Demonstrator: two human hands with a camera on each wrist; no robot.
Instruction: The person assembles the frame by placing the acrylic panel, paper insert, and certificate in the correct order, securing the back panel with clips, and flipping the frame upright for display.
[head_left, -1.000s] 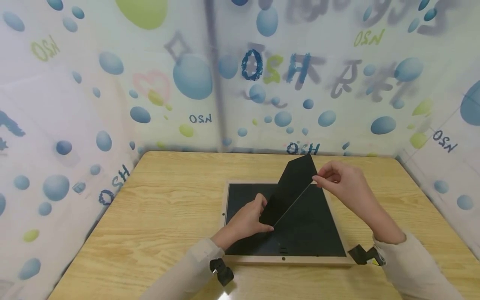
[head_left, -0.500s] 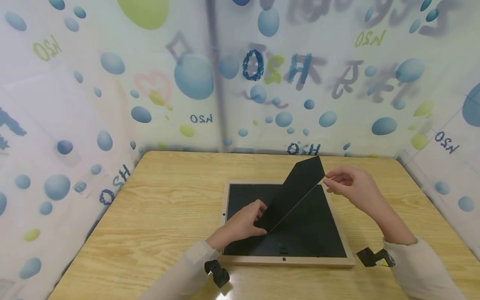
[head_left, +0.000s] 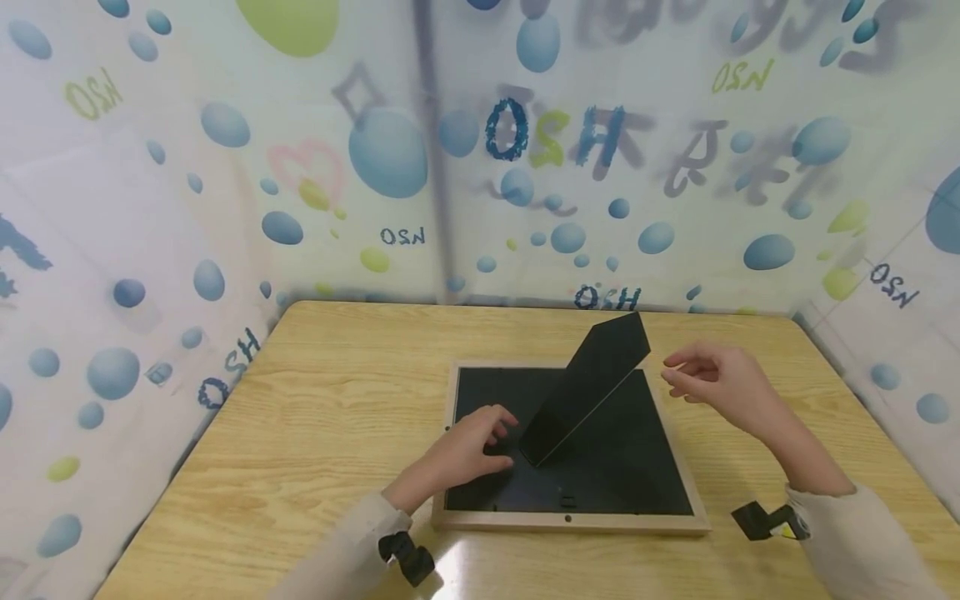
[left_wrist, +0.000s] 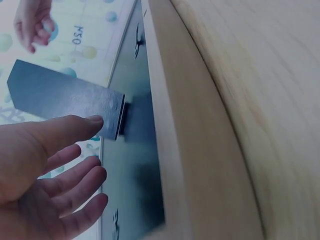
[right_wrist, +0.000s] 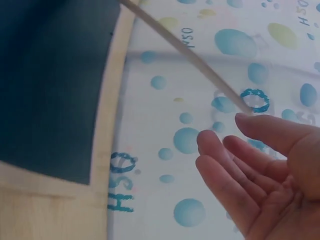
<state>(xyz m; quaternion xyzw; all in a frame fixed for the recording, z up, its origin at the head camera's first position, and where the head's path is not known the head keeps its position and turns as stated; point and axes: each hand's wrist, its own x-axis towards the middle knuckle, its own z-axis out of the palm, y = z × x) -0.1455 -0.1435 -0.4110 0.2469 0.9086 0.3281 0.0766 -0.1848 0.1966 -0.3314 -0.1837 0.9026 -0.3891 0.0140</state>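
Observation:
A picture frame [head_left: 630, 467] lies face down on the table, its black backing bordered by pale wood. From the backing a black easel stand [head_left: 588, 379] slants up toward the back right, standing by itself. My left hand [head_left: 465, 450] hovers over the backing just left of the stand's base, fingers loosely bent and apart from it. My right hand [head_left: 716, 383] is in the air right of the stand's raised end, a small gap between them. In the right wrist view the stand's thin edge [right_wrist: 200, 65] runs toward the thumb, and the right fingers [right_wrist: 225, 185] hold nothing.
The wooden table [head_left: 330, 400] extends on all sides of the frame. Behind it and at both sides hangs a pale cloth [head_left: 480, 217] with blue and green spots. Small metal tabs [left_wrist: 139, 42] stick out along the backing's edge.
Both hands have let go of the easel stand. The left hand has drawn back to the left and the right hand to the right, after the stand tilted further right.

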